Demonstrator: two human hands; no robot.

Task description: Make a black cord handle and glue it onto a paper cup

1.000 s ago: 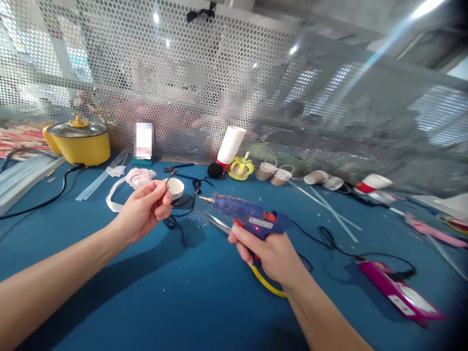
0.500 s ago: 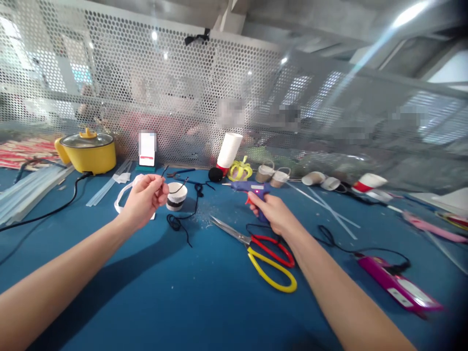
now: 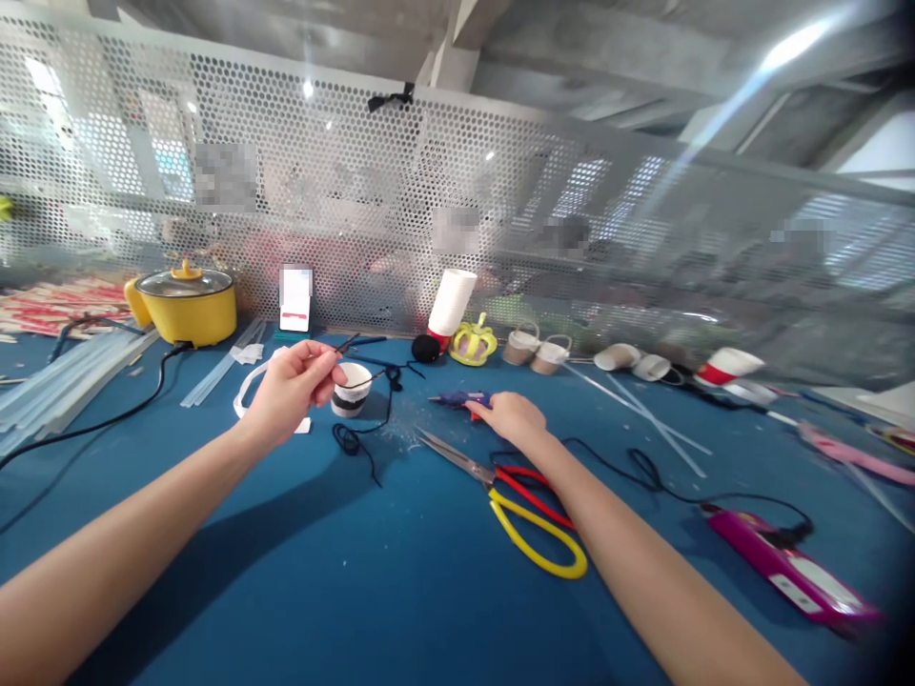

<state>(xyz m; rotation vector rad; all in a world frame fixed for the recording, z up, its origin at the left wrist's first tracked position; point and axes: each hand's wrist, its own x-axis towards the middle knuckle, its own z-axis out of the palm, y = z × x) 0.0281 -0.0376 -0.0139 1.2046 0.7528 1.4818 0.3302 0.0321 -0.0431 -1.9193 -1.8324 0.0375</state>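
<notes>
My left hand [image 3: 300, 386] pinches a thin black cord [image 3: 347, 344] just above and left of a small white paper cup [image 3: 351, 391] with a black band. From the cup's side, more black cord [image 3: 348, 439] trails loosely over the blue table. My right hand [image 3: 516, 417] is on the blue glue gun [image 3: 461, 398], which lies low over the table with its nozzle pointing left; the hand covers its handle. Below it, large scissors [image 3: 468, 465] with red and yellow handles lie partly under my right forearm.
A yellow electric pot [image 3: 190, 307], a lit phone [image 3: 295, 300] and clear glue sticks [image 3: 86, 381] are at the left. Stacked white cups [image 3: 453, 300], a yellow-green crown-like piece [image 3: 473, 341] and small baskets [image 3: 550, 354] line the mesh. A magenta power strip [image 3: 790, 567] lies right.
The glue gun has been lowered and turned toward the table, with my right hand shifting left and flattening over it. My left hand still pinches the cord. The view has shifted slightly.
</notes>
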